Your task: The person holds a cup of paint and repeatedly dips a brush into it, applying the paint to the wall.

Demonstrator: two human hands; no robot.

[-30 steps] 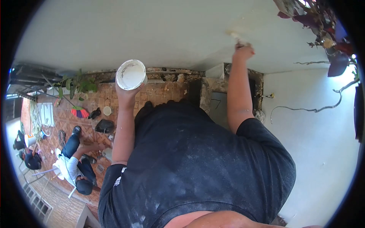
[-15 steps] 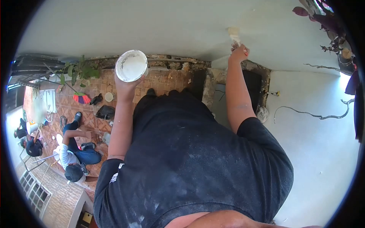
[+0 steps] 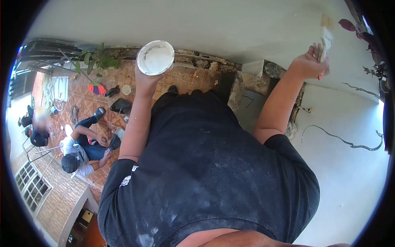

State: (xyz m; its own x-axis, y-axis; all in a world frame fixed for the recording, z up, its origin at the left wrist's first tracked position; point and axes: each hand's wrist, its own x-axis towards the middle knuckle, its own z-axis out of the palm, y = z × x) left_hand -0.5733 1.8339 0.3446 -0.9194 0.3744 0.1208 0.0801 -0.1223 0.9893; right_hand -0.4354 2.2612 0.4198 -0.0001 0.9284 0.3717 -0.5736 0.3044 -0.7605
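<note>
My left hand is closed around a white tub, seen from above, with white paint inside and smears along its rim. Out to the right, my right hand grips a paintbrush by its handle. The brush points up toward the pale wall, its light bristles overlapping the wall in this view. Paint marks cover the brush near the bristles.
A person in a white shirt and cap sits low on the tiled floor at left. Nearby lie a dark bag and a colourful broom. Leafy plants stand by the wall base; a thin branch crosses the right wall.
My right hand has swung right with the paintbrush, now near the purple leaves. The tub sits slightly higher and further right in view. The seated person's arms have shifted.
</note>
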